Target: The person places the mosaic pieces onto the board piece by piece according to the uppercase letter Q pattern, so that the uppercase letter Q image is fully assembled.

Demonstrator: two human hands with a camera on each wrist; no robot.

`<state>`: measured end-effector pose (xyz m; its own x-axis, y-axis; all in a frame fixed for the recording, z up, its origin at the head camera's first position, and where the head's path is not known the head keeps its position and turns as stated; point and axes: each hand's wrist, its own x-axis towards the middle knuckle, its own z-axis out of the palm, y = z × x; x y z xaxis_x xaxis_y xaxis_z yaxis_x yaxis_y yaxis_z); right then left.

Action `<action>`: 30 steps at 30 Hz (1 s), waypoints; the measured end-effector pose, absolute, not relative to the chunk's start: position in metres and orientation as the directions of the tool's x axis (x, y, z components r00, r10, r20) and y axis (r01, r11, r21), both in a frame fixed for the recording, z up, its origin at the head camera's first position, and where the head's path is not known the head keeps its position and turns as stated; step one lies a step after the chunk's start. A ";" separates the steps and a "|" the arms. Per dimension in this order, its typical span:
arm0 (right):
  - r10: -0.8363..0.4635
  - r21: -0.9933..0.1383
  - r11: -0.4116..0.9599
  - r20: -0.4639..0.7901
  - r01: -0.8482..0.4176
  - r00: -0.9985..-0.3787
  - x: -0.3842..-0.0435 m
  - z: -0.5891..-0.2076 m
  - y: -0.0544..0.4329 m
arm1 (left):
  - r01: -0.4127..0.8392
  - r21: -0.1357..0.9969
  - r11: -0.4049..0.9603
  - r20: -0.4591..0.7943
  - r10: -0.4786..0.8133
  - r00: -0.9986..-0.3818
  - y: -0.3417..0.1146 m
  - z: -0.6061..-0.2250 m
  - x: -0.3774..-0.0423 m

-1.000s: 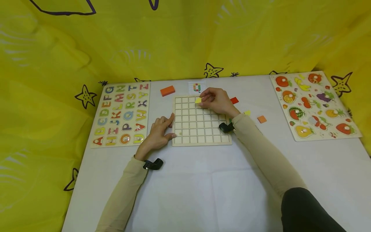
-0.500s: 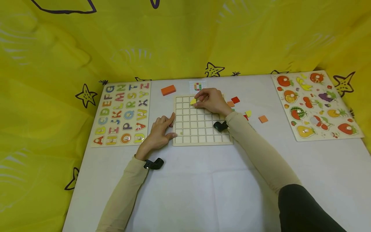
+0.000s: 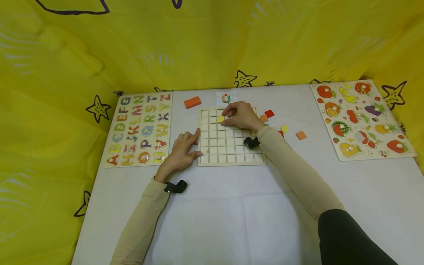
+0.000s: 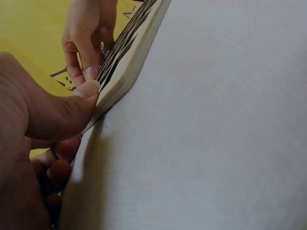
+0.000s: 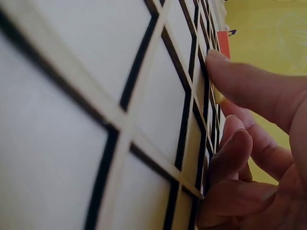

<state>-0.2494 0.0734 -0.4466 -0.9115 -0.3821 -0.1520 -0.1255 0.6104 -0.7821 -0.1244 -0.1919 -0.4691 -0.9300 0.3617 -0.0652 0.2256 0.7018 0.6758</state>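
Observation:
A pale wooden grid board [image 3: 212, 150] lies flat at the middle of the white table. My left hand [image 3: 180, 151] holds its left edge; in the left wrist view the thumb [image 4: 57, 112] rests on the board's corner and the other fingers curl beside the edge. Over the upper part of the grid, my right hand [image 3: 243, 117] pinches a small yellow tile [image 3: 220, 119] at a cell in the second row. From the right wrist, that yellow tile [image 5: 219, 97] shows only as a sliver between thumb and index finger.
Loose red, orange and yellow tiles, such as an orange tile [image 3: 301, 135], lie right of the board. Behind it are a pattern card [image 3: 233, 94] and an orange block [image 3: 192, 102]. An alphabet puzzle [image 3: 137, 131] lies left, a fruit puzzle [image 3: 361, 121] right.
My right hand has moved slightly left with the yellow tile, which was tilted half a second ago and now lies flatter at the grid cell. My left hand stays on the board's edge.

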 end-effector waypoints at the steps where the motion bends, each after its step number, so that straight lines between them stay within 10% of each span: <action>1: -0.390 -0.780 0.612 -0.156 -0.129 -0.907 -0.250 -0.447 0.074 | 0.226 0.674 0.703 -0.065 0.362 -0.930 -0.192 -0.469 -0.124; 30: -0.410 -0.790 0.593 -0.129 -0.157 -0.903 -0.253 -0.432 0.108 | 0.214 0.692 0.689 -0.070 0.359 -0.931 -0.192 -0.468 -0.122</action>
